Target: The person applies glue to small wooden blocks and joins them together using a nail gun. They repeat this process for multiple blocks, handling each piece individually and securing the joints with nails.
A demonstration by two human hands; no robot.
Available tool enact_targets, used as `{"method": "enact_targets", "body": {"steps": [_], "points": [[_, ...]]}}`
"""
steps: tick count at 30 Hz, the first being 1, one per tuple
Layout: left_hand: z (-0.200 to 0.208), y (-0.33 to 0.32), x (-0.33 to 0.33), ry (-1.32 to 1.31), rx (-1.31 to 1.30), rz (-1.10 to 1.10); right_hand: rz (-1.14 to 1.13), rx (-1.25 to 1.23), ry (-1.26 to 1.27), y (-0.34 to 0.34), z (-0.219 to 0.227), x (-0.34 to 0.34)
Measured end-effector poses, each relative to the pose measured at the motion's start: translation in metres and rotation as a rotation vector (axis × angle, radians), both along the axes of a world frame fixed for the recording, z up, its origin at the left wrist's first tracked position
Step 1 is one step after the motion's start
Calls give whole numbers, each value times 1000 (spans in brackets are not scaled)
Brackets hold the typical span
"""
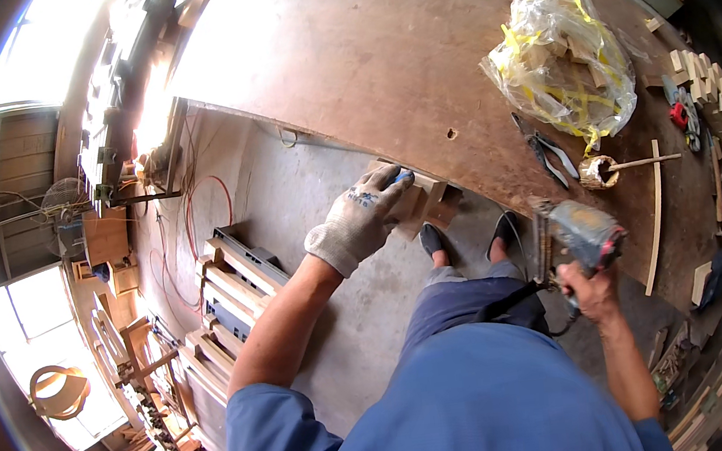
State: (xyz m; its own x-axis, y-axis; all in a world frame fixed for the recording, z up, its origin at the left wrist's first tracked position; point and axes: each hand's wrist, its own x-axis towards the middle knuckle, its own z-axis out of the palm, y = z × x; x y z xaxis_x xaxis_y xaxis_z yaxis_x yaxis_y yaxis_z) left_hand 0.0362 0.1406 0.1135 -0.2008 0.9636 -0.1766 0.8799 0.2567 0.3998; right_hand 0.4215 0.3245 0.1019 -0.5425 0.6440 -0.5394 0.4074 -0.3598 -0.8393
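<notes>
At the near edge of the workbench (345,77), my gloved left hand (360,217) lies over wooden pieces (412,209), whether gripping I cannot tell, while farther right my right hand (593,291) clenches a nail gun (586,233); I seem to be positioning wood, the next move calling for steadiness

Matt knitted-cloth glove (354,224) – scuffed, metal-looking nail gun (584,233) – glossy, crinkled plastic bag (559,86), smooth wooden tabletop (362,67)

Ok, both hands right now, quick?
Left hand: gloved, at the wooden pieces; grip can't be told.
Right hand: closed, holding the nail gun.
</notes>
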Motion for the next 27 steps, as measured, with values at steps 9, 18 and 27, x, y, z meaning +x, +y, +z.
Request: {"method": "enact_targets", "body": {"steps": [9,18,27], "points": [[1,2,0,-12,14,-6,429,408,168,-22,5,-61],[-2,0,1,-10,13,4,576,642,240,-24,-8,-72],[0,0,2,-27,11,16,691,818,205,-26,-24,-65]]}}
